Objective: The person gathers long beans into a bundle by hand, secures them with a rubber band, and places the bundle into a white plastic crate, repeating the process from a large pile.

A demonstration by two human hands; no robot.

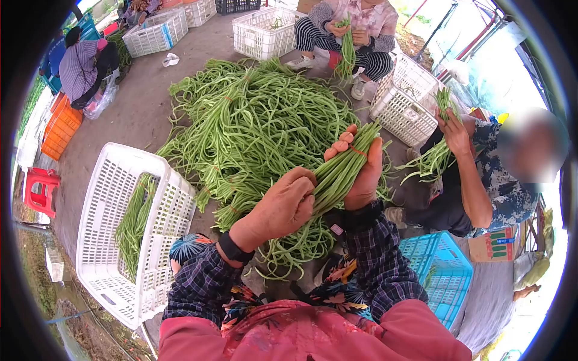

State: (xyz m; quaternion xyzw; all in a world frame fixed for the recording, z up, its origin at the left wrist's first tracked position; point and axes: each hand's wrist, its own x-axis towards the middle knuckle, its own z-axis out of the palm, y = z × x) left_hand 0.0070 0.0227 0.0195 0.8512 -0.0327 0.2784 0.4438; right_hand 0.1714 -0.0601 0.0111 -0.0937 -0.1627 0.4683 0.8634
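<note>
A bundle of long green beans [337, 180] is held up in front of me, a red band round its upper part. My right hand [366, 174] cradles the bundle from the right, fingers curled round it. Closed against the bundle's left side is my left hand [280, 201]; what its fingertips pinch is hidden. Behind and below both hands spreads a big heap of long green beans [259, 120] on the ground, with a few red bands among them.
A white crate [111, 180] with beans [135, 225] stands at left, a blue crate [439, 271] at lower right. Two co-workers [361, 36] [481, 180] hold beans across and right of the heap. Further back are more crates [265, 33] and a red stool [41, 191].
</note>
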